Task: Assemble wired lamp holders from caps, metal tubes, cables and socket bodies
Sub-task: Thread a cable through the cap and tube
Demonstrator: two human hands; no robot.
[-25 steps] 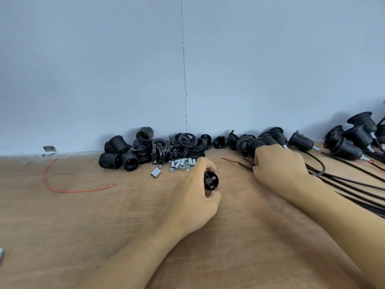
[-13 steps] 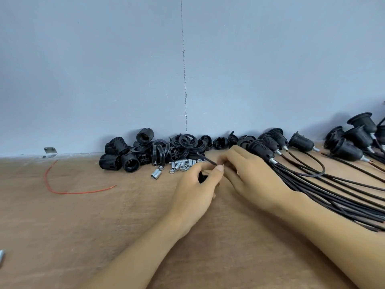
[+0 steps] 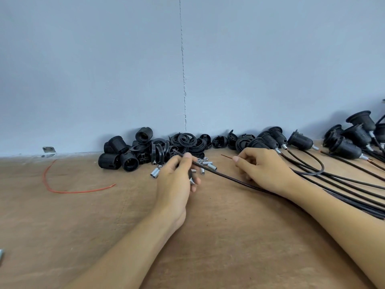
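My left hand (image 3: 177, 180) pinches a black cable (image 3: 220, 175) near its bare end between thumb and forefinger. Its lower fingers curl round a small black cap (image 3: 190, 177) with a metal tube in it. The cable runs down to the right and passes under my right hand (image 3: 264, 167). That hand pinches a thin red-brown wire (image 3: 226, 156) whose tip pokes out to the left past the thumb. Loose metal tubes (image 3: 206, 163) lie on the table between the hands.
Black socket bodies (image 3: 116, 152) and rings and caps (image 3: 185, 141) are piled along the wall. Assembled holders with cables (image 3: 302, 141) spread across the right side. A loose red wire (image 3: 62, 191) lies at the left, near a metal bracket (image 3: 49, 150).
My right hand left the cable bundle and came to the left hand with a cable. The left hand now pinches that cable's end, and the hands have drawn apart.
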